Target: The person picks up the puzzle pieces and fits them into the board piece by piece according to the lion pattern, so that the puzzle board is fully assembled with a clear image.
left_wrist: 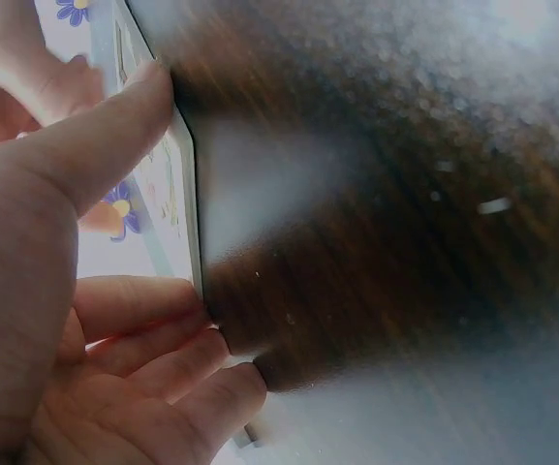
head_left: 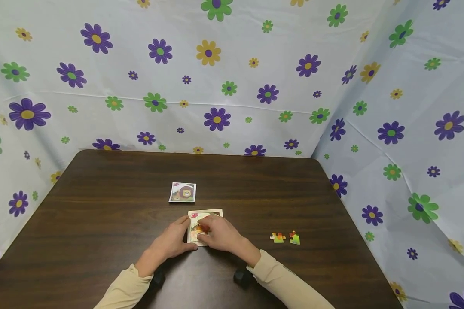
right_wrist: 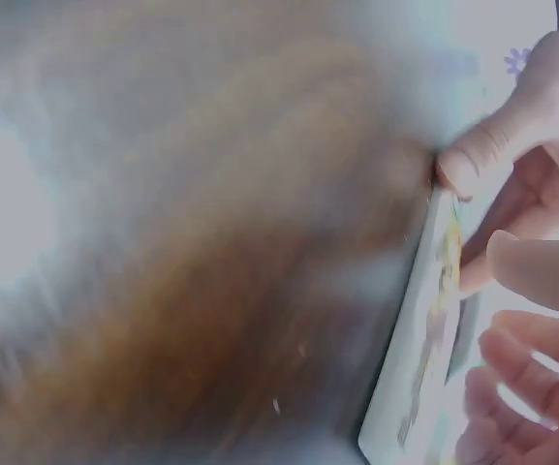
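Note:
A small square puzzle tray (head_left: 206,211) with a pale rim lies on the table, a colourful picture partly filling it. My left hand (head_left: 172,238) grips its left side, thumb at the near edge and fingers along the left edge. The left wrist view shows this thumb (left_wrist: 129,126) against the rim. Over the tray is my right hand (head_left: 222,234), thumb and fingers bent toward the picture. Orange and red puzzle parts show beneath them. In the right wrist view its thumb (right_wrist: 531,271) stands apart from the fingers, with no piece visible between. The hand hides the tray's right part.
Two loose puzzle pieces, one orange and yellow (head_left: 278,237) and one red and green (head_left: 294,238), lie to the right. A square lion picture card (head_left: 183,192) lies beyond the tray. Dark objects (head_left: 241,277) sit under the forearms. Flowered cloth (head_left: 232,77) hangs behind the brown table (head_left: 112,206).

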The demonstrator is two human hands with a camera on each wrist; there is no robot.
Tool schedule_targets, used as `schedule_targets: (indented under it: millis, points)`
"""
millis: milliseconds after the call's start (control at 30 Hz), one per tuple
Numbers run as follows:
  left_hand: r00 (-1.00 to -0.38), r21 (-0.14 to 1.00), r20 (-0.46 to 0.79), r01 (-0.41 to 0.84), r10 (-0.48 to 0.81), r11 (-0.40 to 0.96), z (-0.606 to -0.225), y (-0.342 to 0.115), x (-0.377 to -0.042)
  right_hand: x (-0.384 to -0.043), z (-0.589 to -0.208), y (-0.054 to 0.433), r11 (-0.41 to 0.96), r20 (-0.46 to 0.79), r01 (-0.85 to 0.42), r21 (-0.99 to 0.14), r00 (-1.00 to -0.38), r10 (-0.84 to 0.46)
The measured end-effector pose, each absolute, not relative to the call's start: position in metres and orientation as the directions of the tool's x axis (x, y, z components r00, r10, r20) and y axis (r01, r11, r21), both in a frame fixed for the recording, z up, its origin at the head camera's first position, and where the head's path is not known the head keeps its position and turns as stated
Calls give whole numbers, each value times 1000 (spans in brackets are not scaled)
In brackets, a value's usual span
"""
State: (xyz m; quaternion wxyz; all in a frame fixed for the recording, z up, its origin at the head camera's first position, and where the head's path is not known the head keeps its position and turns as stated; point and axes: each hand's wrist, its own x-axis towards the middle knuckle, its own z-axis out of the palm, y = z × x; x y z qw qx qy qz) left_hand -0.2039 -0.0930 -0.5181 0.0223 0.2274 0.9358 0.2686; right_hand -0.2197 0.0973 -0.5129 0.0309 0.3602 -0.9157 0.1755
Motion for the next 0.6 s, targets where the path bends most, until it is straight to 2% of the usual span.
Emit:
schedule_targets:
  millis: [100, 300, 600]
  points:
    - [-898, 510, 73, 408, 434, 757, -517, -93, -204, -224, -514, 99, 647, 215, -685, -335, -724, -655]
    - [-897, 501, 59, 406, 439, 764, -516, -94, -203, -225, -523, 100, 596, 210, -747, -295, -659, -722]
    - [-895, 507, 58, 407, 442, 759, -517, -93, -204, -227, -525, 100, 543, 224, -796, -267, -600, -768]
